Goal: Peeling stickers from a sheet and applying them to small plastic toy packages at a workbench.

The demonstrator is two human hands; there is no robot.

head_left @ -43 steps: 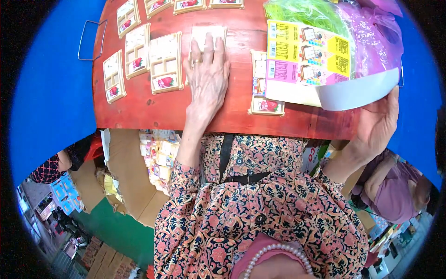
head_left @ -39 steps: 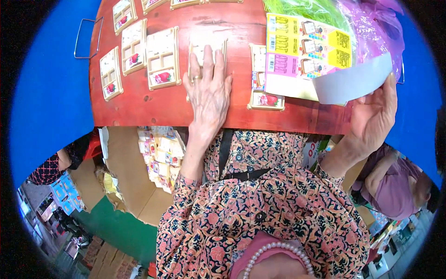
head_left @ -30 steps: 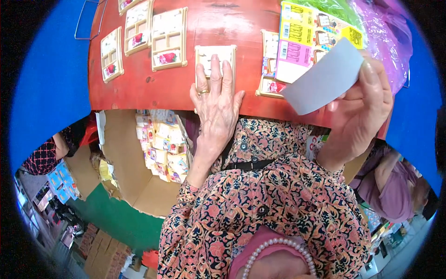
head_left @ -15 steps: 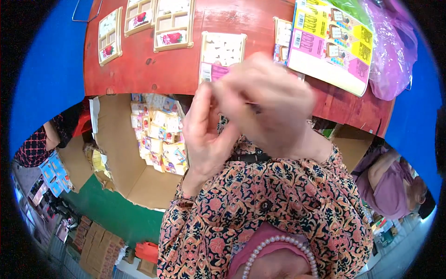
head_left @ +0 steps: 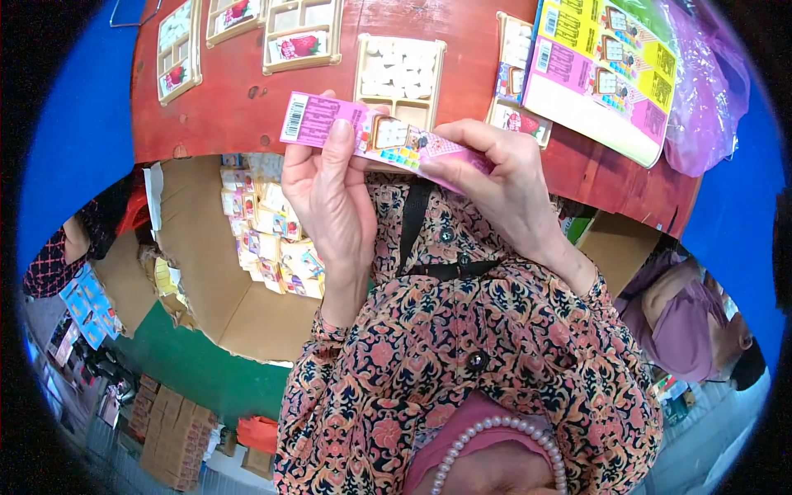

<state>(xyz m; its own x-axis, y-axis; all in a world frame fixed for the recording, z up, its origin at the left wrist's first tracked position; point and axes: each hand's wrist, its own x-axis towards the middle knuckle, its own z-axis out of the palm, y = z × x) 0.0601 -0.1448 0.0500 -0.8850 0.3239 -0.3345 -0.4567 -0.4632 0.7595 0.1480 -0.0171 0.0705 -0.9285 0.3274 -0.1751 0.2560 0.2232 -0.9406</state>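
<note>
A long pink printed label strip (head_left: 396,142), with a barcode at its left end, is stretched between my hands above the table's near edge. My left hand (head_left: 334,186) grips its left part, thumb on top and fingers beneath. At its right part, my right hand (head_left: 499,173) pinches it between thumb and fingers. Just beyond the strip lies a cream tray (head_left: 360,74) with compartments, its far one full of small white pieces. The strip and my hands cover part of the tray's near side.
More compartment trays (head_left: 304,37) sit at the far left of the red table (head_left: 227,115). At right, a stack of printed sheets (head_left: 590,124) overlaps another tray, beside a purple plastic bag (head_left: 701,124). A cardboard box (head_left: 202,239) of packed trays stands below left. Other people work at both sides.
My hands have moved apart from a blurred cluster. The pink strip, mostly hidden before, now shows at full length between them. The view has shifted slightly.
</note>
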